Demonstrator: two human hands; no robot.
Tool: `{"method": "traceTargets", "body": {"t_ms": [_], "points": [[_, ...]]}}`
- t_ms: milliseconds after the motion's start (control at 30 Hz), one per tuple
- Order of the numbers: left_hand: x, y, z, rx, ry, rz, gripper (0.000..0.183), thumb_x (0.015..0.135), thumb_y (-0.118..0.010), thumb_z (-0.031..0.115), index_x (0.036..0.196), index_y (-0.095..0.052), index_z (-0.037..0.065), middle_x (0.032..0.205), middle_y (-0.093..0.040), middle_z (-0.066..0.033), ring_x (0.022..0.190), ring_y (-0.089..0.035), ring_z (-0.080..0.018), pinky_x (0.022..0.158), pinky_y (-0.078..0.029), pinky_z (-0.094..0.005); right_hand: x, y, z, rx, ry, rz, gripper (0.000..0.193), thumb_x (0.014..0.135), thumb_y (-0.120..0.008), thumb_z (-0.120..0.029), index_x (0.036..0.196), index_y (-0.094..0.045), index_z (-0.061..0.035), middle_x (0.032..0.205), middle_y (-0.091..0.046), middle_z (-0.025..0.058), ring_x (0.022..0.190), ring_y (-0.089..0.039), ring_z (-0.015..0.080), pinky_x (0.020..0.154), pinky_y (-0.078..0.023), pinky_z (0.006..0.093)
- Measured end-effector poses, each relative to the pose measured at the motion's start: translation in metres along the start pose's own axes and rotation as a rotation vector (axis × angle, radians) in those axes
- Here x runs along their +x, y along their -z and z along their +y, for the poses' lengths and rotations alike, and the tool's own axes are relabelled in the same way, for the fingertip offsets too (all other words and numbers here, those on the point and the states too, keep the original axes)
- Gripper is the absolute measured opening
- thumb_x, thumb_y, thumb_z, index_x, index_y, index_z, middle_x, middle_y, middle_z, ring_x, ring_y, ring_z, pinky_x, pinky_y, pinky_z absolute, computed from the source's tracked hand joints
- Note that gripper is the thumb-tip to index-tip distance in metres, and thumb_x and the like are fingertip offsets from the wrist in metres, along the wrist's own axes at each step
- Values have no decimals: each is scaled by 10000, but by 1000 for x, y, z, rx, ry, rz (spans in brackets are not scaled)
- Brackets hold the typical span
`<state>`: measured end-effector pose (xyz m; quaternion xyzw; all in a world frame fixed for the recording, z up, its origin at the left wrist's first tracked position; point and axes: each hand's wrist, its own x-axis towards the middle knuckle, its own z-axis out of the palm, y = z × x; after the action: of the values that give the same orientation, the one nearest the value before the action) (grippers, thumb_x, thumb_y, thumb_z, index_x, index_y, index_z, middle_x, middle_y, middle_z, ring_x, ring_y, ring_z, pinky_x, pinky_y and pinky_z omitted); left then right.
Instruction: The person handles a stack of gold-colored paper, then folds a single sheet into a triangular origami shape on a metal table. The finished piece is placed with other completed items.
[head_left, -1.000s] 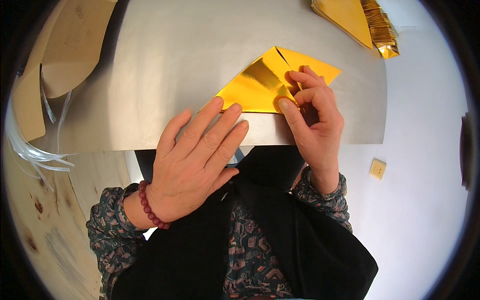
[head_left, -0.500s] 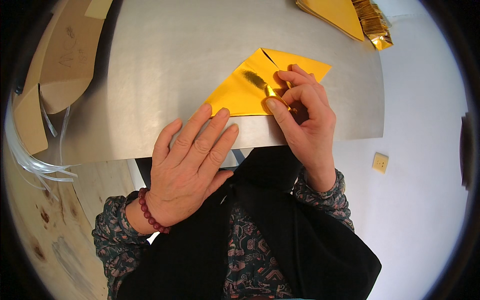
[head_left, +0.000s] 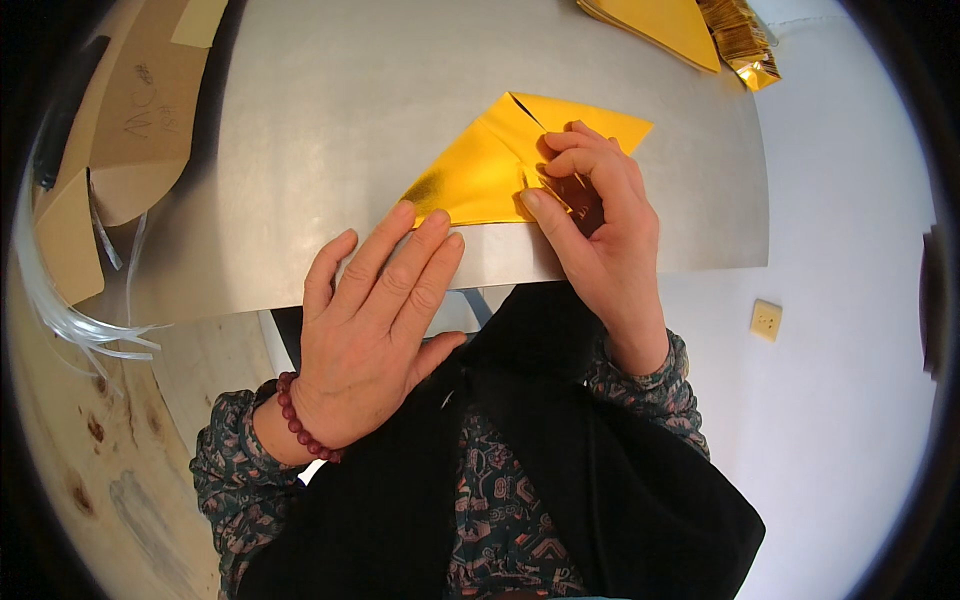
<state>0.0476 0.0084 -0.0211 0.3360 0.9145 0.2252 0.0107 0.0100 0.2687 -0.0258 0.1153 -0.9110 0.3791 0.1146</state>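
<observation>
A sheet of shiny gold foil paper (head_left: pixel 470 165), folded into a roughly triangular shape, lies near the front edge of the grey metal table (head_left: pixel 340 130). My left hand (head_left: pixel 375 315) is flat with fingers stretched out, its fingertips on the paper's lower left corner. A dark red bead bracelet circles that wrist. Over the paper's right half, my right hand (head_left: pixel 605 215) curls, thumb and fingers gripping a raised flap of the foil. Part of the flap is hidden behind those fingers. A narrow dark gap shows at the paper's top corner.
Several gold sheets (head_left: pixel 660 28) are stacked at the far right, beside a bundle of folded gold pieces (head_left: pixel 745 50). At the left stands a cardboard box (head_left: pixel 140 120), with clear plastic strips (head_left: pixel 75 320) hanging by it. A white wall with a socket (head_left: pixel 766 320) is on the right.
The gold paper and both hands sit slightly further up and left in view, as do the stacked sheets. My right thumb and fingers have shifted a little on the flap.
</observation>
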Motion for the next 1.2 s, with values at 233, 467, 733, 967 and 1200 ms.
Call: {"method": "traceTargets", "body": {"t_ms": [233, 467, 733, 967, 1200], "points": [[8, 5, 8, 122, 18, 46, 744, 906, -777, 432, 1538, -576, 94, 1527, -579, -89, 1412, -505, -294, 1168, -335, -489, 1, 3, 1, -42, 66, -26, 258, 914, -791, -72, 1126, -655, -18, 1286, -677, 162, 1296, -592, 376, 1075, -499, 427], [9, 3, 0, 175, -19, 131, 745, 828, -832, 407, 1458, -629, 63, 1390, -636, -83, 1328, -534, -272, 1098, -375, -473, 2, 0, 3, -36, 77, -73, 395, 944, -746, -104, 1314, -635, -18, 1383, -611, 186, 1281, -581, 397, 1126, -465, 495], [5, -4, -8, 193, -19, 147, 728, 840, -822, 421, 1447, -628, 69, 1382, -633, -79, 1312, -549, -280, 1100, -379, -464, -2, 2, 7, -310, 171, -202, 452, 1029, -624, -176, 1462, -575, -57, 1511, -565, 138, 1437, -514, 328, 1250, -323, 558], [4, -4, -16, 204, -19, 175, 690, 881, -801, 401, 1473, -616, 98, 1401, -631, -72, 1341, -547, -270, 1123, -368, -460, 2, 1, 6, -354, 187, -166, 450, 1041, -607, -201, 1465, -574, -54, 1527, -572, 125, 1461, -501, 312, 1261, -317, 535], [5, -3, -21, 257, -53, 224, 656, 887, -803, 357, 1464, -624, 101, 1458, -617, -65, 1387, -530, -258, 1131, -358, -474, 5, -3, 7, -353, 197, -142, 434, 1080, -548, -200, 1492, -569, -65, 1549, -567, 135, 1469, -496, 310, 1274, -300, 529]]}}
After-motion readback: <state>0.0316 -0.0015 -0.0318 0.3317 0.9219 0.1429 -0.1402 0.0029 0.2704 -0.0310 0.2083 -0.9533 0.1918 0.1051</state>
